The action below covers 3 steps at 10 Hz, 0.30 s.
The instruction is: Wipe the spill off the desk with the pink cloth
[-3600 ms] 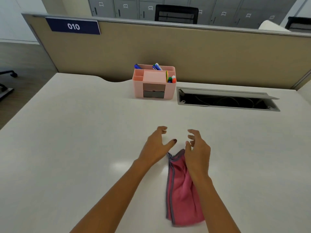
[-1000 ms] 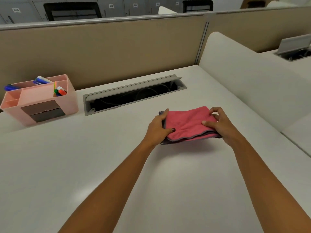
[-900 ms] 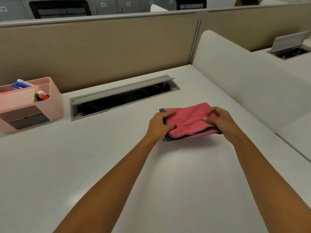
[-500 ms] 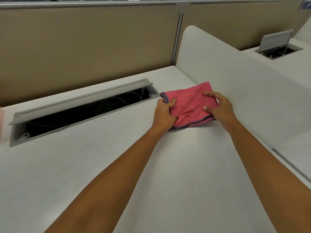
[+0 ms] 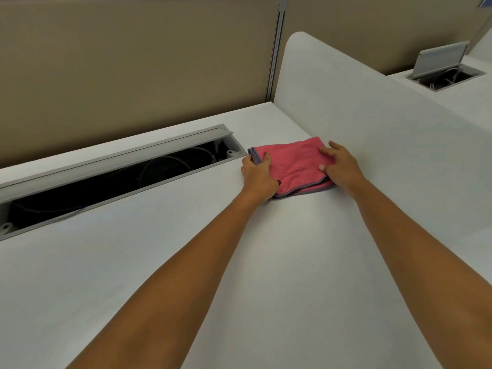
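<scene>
The pink cloth (image 5: 294,166), folded and edged in grey, lies flat on the white desk (image 5: 239,262) at its far right corner, against the white side divider. My left hand (image 5: 259,173) grips the cloth's left edge, fingers curled over it. My right hand (image 5: 339,165) presses down on the cloth's right side with fingers spread. Both arms are stretched out far forward. No spill shows on the desk.
An open cable tray (image 5: 114,177) with a raised grey lid is sunk into the desk to the left of the cloth. A beige partition (image 5: 133,67) closes the back. The white divider (image 5: 372,123) borders the right side; a neighbouring desk's cable tray (image 5: 447,73) lies beyond.
Both hands have pushed the folded cloth away from me and to the right, from mid-desk to the far corner by the divider. The pink organiser has left the view.
</scene>
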Tool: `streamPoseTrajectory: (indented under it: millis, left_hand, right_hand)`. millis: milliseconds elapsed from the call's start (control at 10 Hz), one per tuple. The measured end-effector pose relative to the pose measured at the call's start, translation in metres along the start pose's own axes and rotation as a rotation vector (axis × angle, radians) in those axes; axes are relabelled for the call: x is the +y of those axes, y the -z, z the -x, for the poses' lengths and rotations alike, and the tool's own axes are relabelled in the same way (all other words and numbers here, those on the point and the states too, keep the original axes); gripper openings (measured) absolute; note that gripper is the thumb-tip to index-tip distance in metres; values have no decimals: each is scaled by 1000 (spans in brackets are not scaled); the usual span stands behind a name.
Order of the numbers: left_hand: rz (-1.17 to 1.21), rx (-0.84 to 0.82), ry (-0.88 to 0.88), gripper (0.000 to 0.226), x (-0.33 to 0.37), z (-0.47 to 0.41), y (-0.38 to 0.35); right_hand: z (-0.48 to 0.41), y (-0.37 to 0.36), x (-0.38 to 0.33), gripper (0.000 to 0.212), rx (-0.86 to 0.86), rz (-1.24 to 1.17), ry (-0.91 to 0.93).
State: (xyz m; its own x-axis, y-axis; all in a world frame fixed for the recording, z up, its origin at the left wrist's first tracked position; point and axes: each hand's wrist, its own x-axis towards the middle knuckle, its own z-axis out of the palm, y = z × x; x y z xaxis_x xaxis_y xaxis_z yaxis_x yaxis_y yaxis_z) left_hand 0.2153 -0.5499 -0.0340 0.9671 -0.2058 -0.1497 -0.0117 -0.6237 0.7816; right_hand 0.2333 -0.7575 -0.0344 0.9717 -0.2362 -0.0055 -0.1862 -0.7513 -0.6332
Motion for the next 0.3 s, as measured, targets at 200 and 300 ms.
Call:
streamPoseTrajectory:
  millis: [200, 300]
  left_hand:
    - [89, 100, -6, 86, -4, 20, 6]
    - [165, 254, -102, 83, -17, 41, 6]
  right_hand:
    - [29, -7, -20, 46, 240, 322, -45]
    - [60, -26, -30, 49, 425, 258, 45]
